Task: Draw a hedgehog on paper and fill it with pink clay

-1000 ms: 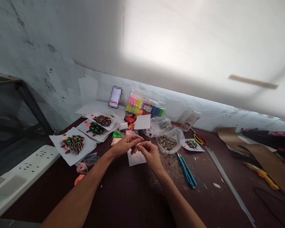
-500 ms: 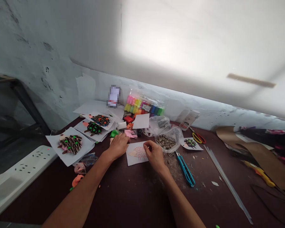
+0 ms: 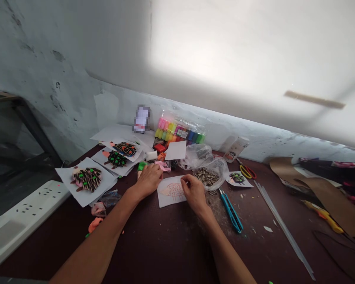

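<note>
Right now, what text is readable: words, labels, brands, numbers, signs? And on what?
None is readable.
Label on the clear pack of colored clay: marks too small to read.
Phone screen: pixelated, unreadable.
White cylindrical container: printing too small to read.
Drawing by the right hand: red lines, no lettering that I can make out.

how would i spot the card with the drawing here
On the dark table, look between the left hand and the right hand. A small white card lies there, partly hidden by the right hand. Unlike the seed-covered cards to either side, it shows only a reddish line drawing.
</note>
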A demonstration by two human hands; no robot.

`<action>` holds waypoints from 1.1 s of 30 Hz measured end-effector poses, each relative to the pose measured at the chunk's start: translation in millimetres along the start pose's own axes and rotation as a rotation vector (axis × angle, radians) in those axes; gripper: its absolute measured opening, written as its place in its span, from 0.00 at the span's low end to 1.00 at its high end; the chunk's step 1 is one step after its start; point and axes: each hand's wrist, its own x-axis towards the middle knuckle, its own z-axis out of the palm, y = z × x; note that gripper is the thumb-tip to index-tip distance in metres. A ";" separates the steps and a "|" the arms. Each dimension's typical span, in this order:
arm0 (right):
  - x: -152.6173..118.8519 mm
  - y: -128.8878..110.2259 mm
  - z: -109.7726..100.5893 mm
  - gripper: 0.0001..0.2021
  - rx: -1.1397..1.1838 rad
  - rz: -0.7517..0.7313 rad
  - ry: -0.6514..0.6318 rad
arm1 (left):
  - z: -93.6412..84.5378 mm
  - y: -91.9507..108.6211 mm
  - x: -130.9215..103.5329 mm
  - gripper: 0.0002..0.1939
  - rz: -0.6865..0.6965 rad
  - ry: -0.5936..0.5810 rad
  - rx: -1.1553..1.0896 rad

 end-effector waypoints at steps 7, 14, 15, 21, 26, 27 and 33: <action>-2.1 -1.5 1.4 0.09 0.013 -0.047 -0.048 | -0.6 -0.7 2.2 0.13 0.084 0.016 -0.146; -5.6 -7.7 4.3 0.08 -0.065 -0.124 -0.133 | 9.6 -6.6 4.6 0.15 0.138 -0.059 -0.097; -6.3 -8.9 4.6 0.08 -0.070 -0.119 -0.147 | 9.4 -6.2 4.7 0.15 0.130 -0.071 -0.080; -12.4 -18.4 8.4 0.07 -0.126 -0.143 -0.217 | 7.6 -6.4 3.6 0.19 0.111 -0.003 -0.131; -15.4 -23.5 9.9 0.12 -0.145 -0.155 -0.221 | -1.4 -13.4 -1.4 0.21 0.112 0.084 -0.296; -15.6 -24.4 10.1 0.13 -0.154 -0.159 -0.226 | -4.2 -14.6 -3.2 0.20 0.097 0.050 -0.312; -17.7 -30.4 14.5 0.15 -0.182 -0.177 -0.274 | -15.4 -14.8 -13.7 0.27 0.070 -0.207 -0.206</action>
